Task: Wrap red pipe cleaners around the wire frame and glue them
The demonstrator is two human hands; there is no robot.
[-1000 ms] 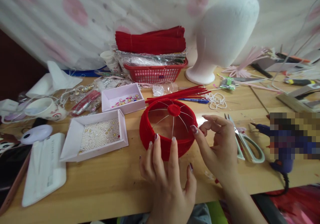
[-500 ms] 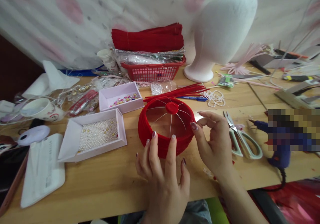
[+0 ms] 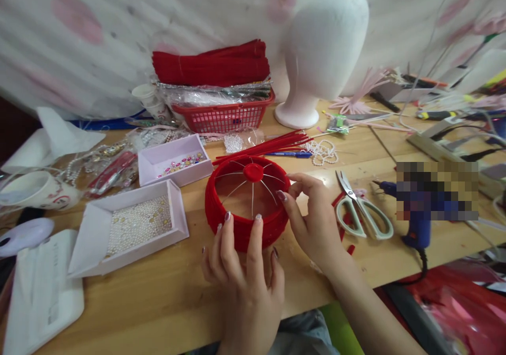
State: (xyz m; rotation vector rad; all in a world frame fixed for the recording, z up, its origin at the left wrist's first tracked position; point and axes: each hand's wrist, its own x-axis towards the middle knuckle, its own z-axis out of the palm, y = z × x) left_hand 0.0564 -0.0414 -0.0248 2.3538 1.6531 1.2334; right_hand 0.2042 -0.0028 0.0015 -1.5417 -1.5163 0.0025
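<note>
A round red cap-like wire frame (image 3: 242,230), its band covered in fuzzy red strips, sits on the table before me. Thin bare wires run from its rim up to a red disc (image 3: 253,173) at the centre. My left hand (image 3: 245,281) has its fingers spread, with fingertips resting against the near side of the band. At the right side of the rim, thumb and forefinger of my right hand (image 3: 312,218) pinch the band. Behind the frame lies a bunch of red fuzzy stems (image 3: 272,145).
Scissors (image 3: 358,207) and a blue glue gun (image 3: 417,228) lie to the right. Boxes of pearl beads (image 3: 138,223) and coloured gems (image 3: 179,165) stand left. Farther back are a red basket (image 3: 225,117), a white foam head (image 3: 326,49), a blue pen (image 3: 292,154) and a bead string (image 3: 324,152).
The whole view has shifted, so most things sit farther left in the picture. Both hands keep nearly the same hold on the red frame.
</note>
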